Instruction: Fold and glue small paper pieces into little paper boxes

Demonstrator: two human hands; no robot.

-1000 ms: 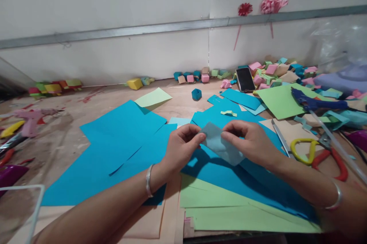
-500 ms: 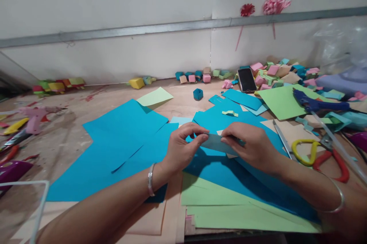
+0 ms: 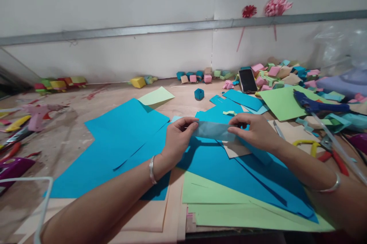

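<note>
Between both hands stretches a pale blue paper strip [image 3: 213, 130], folded long and narrow. My left hand [image 3: 179, 139] pinches its left end with thumb and fingers. My right hand [image 3: 254, 131] pinches its right end. The strip hangs just above large blue paper sheets [image 3: 120, 140] spread over the wooden table [image 3: 71, 121]. Light green sheets [image 3: 229, 205] lie under the blue ones near the front edge. A silver bangle sits on each wrist.
Scissors with yellow and red handles [image 3: 323, 150] and a blue glue gun [image 3: 318, 104] lie at the right. A phone [image 3: 248, 80] leans by a pile of small folded paper boxes [image 3: 275, 72]. A pink glue gun [image 3: 37, 116] lies at the left.
The paper piece was a wider flap a second ago; now it is folded into a narrow strip held level. Both hands have risen and moved slightly away from me.
</note>
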